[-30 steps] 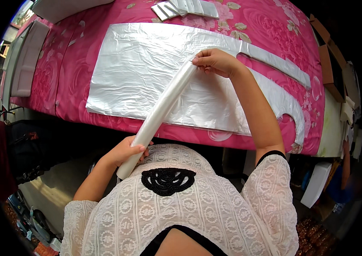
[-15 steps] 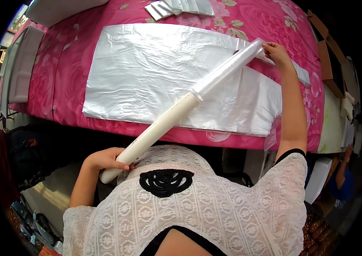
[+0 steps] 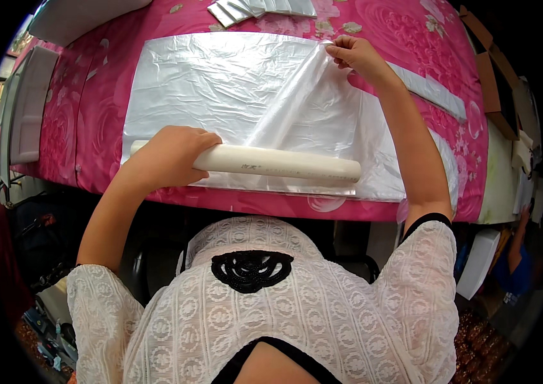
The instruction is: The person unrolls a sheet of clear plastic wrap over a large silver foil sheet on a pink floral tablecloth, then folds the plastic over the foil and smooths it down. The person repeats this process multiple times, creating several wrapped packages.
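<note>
A cream-white plastic pipe [image 3: 284,162] lies nearly level across the near part of a stack of clear plastic sheets [image 3: 188,83]. My left hand [image 3: 179,157] is wrapped around the pipe near its left end. My right hand [image 3: 349,52] pinches the far end of a gathered clear plastic sleeve [image 3: 291,96]. This sleeve slants from my right fingers down toward the pipe, its lower end resting by the pipe's far side. Whether the sleeve is a bag or a loose sheet, I cannot tell.
A pink floral cloth [image 3: 406,32] covers the table. Several folded plastic packets [image 3: 262,8] lie at the far edge, and a folded plastic strip [image 3: 428,93] lies at right. Brown cardboard boxes [image 3: 498,96] stand at the right edge; a white tray-like box [image 3: 31,105] is at left.
The pipe has come out of the plastic sleeve and swung from a steep slant to nearly level over the sheets. My left hand rose with it; my right hand moved left with the sleeve.
</note>
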A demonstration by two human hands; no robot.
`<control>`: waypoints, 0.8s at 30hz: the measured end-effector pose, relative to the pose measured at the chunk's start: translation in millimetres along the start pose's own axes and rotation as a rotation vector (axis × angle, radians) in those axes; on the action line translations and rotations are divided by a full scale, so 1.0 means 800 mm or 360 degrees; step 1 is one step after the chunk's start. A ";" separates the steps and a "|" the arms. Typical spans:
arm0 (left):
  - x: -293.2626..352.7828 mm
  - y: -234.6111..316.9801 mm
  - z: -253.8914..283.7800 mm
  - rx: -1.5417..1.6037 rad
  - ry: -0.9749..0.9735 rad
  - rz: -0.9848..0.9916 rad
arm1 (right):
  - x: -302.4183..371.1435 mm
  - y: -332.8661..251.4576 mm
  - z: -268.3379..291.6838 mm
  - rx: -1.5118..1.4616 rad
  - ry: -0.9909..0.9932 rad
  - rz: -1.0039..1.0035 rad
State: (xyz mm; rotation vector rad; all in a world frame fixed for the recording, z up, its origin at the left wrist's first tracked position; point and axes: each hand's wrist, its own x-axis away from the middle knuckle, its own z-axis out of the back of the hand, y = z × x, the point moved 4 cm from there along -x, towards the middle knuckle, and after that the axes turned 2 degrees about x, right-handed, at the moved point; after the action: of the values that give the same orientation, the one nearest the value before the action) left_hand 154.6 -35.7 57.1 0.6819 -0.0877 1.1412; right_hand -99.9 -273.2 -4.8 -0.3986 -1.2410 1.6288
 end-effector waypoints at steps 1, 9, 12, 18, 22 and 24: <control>-0.009 0.003 0.001 -0.0047 0.0236 -0.0133 | -0.005 -0.004 -0.008 0.0002 -0.0028 0.0027; -0.032 0.014 -0.074 -0.0267 0.0342 -0.0942 | -0.028 -0.008 -0.029 0.0081 -0.0187 0.0041; -0.035 0.020 -0.102 -0.0306 0.0242 -0.0815 | -0.025 -0.005 -0.027 0.0031 0.0079 0.0000; -0.022 0.044 -0.137 -0.0269 0.0361 -0.0600 | 0.099 -0.062 -0.096 0.0628 0.0257 0.0706; -0.024 0.058 -0.144 -0.0290 0.0424 -0.0555 | 0.194 -0.040 -0.160 0.0986 0.0108 0.0883; -0.022 0.060 -0.145 -0.0291 0.0418 -0.0533 | 0.200 -0.031 -0.152 0.1048 0.0206 0.0889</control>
State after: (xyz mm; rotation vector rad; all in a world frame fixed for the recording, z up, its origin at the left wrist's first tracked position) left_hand 74.2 24.1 -20.4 0.3629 0.1400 0.8780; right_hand -67.3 -74.4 12.5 -0.4392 -0.4497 2.3240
